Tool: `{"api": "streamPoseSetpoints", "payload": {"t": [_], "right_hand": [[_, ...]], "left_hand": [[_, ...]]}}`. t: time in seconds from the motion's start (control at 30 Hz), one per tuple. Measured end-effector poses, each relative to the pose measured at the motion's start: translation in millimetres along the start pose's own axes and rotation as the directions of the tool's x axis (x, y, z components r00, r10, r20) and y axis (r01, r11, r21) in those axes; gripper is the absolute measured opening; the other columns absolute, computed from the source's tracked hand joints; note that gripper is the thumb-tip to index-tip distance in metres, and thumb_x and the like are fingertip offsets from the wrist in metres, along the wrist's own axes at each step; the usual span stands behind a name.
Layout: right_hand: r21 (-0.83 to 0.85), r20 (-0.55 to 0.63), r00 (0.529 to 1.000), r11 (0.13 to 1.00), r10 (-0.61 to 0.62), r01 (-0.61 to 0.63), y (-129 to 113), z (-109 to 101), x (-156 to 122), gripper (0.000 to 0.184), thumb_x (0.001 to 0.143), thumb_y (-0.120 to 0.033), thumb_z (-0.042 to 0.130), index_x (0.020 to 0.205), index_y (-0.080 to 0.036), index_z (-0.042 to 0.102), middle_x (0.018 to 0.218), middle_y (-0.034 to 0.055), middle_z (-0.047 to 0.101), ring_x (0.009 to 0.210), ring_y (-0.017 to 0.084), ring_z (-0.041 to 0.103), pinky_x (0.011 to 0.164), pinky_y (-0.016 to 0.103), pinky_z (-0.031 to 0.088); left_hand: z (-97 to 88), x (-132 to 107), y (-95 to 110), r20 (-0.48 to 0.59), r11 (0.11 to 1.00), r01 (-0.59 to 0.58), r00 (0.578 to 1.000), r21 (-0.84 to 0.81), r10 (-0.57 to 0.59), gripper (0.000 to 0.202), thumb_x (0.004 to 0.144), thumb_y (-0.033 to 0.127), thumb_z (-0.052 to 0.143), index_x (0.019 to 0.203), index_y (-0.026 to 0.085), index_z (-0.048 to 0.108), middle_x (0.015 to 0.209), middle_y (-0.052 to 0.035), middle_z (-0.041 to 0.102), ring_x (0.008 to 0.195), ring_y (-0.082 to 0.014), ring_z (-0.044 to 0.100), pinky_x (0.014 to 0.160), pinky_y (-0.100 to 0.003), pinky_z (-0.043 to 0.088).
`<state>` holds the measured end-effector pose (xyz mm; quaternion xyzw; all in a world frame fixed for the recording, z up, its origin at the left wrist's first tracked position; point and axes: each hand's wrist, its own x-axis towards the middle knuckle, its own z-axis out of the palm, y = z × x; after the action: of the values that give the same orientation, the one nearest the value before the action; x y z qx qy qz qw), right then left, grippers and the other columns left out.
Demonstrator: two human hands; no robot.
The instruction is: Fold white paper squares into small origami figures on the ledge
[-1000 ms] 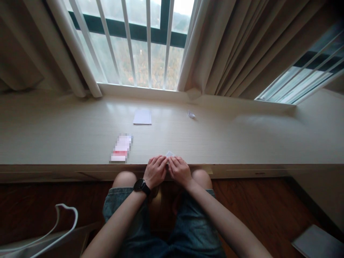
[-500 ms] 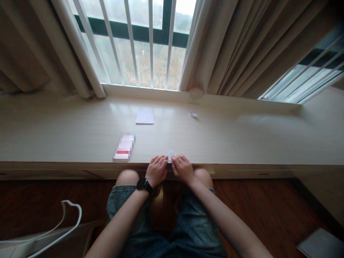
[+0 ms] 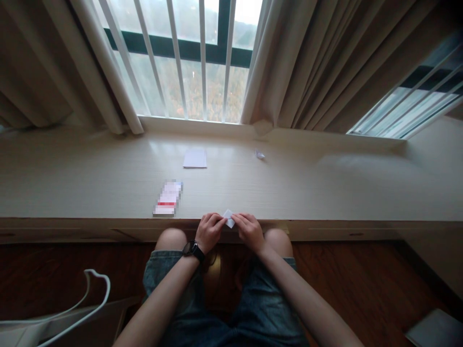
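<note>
A small folded piece of white paper [image 3: 229, 219], diamond-shaped, is held between my two hands at the front edge of the pale tabletop [image 3: 311, 193]. My left hand [image 3: 210, 231], below a black wristwatch [image 3: 191, 248], pinches its left corner. On the other side, my right hand [image 3: 249, 231] grips the right corner with thumb and fingers. The paper's lower point hangs over the table edge. Fine creases on it are too small to make out.
A phone [image 3: 168, 198], its screen blurred out, lies left of my hands. Farther back are a stack of white paper [image 3: 195, 159] and a small folded paper piece [image 3: 259, 154]. Curtains [image 3: 296, 72] and a barred window stand behind. My knees are under the table edge.
The folded paper has come slightly toward me, over the table edge, and more of it shows between my fingers. My hands have shifted a little and still hold it.
</note>
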<state>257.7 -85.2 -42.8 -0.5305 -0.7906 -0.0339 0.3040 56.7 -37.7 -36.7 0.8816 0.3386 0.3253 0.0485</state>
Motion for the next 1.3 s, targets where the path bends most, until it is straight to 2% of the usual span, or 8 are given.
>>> {"api": "streamPoseSetpoints", "payload": {"t": [0.2,0.37,0.57,0.67,0.77,0.97,1.17,1.3], "right_hand": [[0.056,-0.043,0.996,0.995,0.079,-0.077,4,3,3,0.040,0.088,-0.006,0.047,0.120,-0.021,0.065,0.117,0.0052,0.068,0.104,0.022,0.056,0.093,0.038,0.046],[0.114,-0.087,0.987,0.986,0.135,-0.125,2,2,5,0.032,0.089,-0.011,0.049,0.111,-0.023,0.069,0.111,0.0044,0.071,0.100,0.022,0.058,0.091,0.039,0.047],[0.326,-0.143,0.949,0.918,0.282,-0.224,-5,-1,18,0.019,0.091,-0.022,0.052,0.096,-0.023,0.070,0.096,0.0058,0.072,0.092,0.021,0.060,0.085,0.037,0.049],[0.431,-0.080,0.905,0.833,0.418,-0.346,-1,-3,32,0.018,0.090,-0.031,0.054,0.087,-0.020,0.068,0.085,0.0067,0.070,0.082,0.021,0.061,0.074,0.033,0.049],[0.489,0.055,0.873,0.749,0.484,-0.447,6,-5,49,0.022,0.088,-0.036,0.054,0.082,-0.019,0.066,0.079,0.0057,0.068,0.072,0.019,0.060,0.064,0.029,0.046],[0.474,0.185,0.846,0.709,0.500,-0.522,19,-6,76,0.021,0.082,-0.033,0.057,0.072,-0.017,0.065,0.066,0.0027,0.065,0.061,0.016,0.054,0.057,0.026,0.038],[0.653,0.397,0.805,0.481,0.441,-0.585,28,-1,88,0.033,0.074,-0.047,0.067,0.083,-0.016,0.066,0.065,0.0017,0.066,0.052,0.013,0.053,0.044,0.022,0.037],[0.682,0.441,0.808,0.439,0.390,-0.585,28,1,88,0.036,0.073,-0.049,0.068,0.084,-0.014,0.069,0.063,0.0013,0.065,0.051,0.012,0.052,0.043,0.020,0.037]], "left_hand": [[-3.7,0,0,-0.002,1.000,0.023,1.000,-0.002,-0.023,0.027,0.091,0.013,0.050,0.108,0.025,0.068,0.101,-0.0062,0.066,0.097,-0.0200,0.056,0.086,-0.036,0.047],[-4.1,4,-1,-0.090,0.994,0.068,0.993,-0.080,-0.075,0.029,0.092,0.010,0.046,0.107,0.023,0.067,0.115,-0.0069,0.064,0.107,-0.0197,0.056,0.094,-0.038,0.047],[-5.9,18,0,-0.091,0.940,0.192,0.970,-0.283,-0.226,0.021,0.095,0.023,0.048,0.103,0.022,0.067,0.097,-0.0053,0.069,0.090,-0.0171,0.063,0.084,-0.032,0.051],[-10.0,31,-5,-0.003,0.861,0.306,0.942,-0.406,-0.336,0.019,0.093,0.030,0.053,0.097,0.021,0.069,0.094,-0.0051,0.071,0.084,-0.0165,0.064,0.078,-0.029,0.052],[-13.8,46,-14,0.183,0.743,0.451,0.890,-0.494,-0.418,0.022,0.088,0.037,0.059,0.092,0.019,0.070,0.085,-0.0040,0.072,0.075,-0.0161,0.065,0.070,-0.027,0.052],[-11.0,70,-40,0.521,0.457,0.614,0.789,-0.643,-0.327,0.035,0.079,0.045,0.066,0.095,0.014,0.070,0.076,-0.0063,0.072,0.068,-0.0168,0.068,0.053,-0.022,0.049],[-7.8,78,-51,0.564,0.342,0.655,0.755,-0.674,-0.334,0.035,0.076,0.042,0.070,0.092,0.011,0.069,0.081,-0.0090,0.072,0.069,-0.0175,0.070,0.049,-0.019,0.048],[-13.5,79,-51,0.590,0.314,0.674,0.738,-0.669,-0.328,0.036,0.074,0.042,0.072,0.090,0.010,0.069,0.078,-0.0085,0.072,0.067,-0.0168,0.069,0.047,-0.019,0.048]]}}
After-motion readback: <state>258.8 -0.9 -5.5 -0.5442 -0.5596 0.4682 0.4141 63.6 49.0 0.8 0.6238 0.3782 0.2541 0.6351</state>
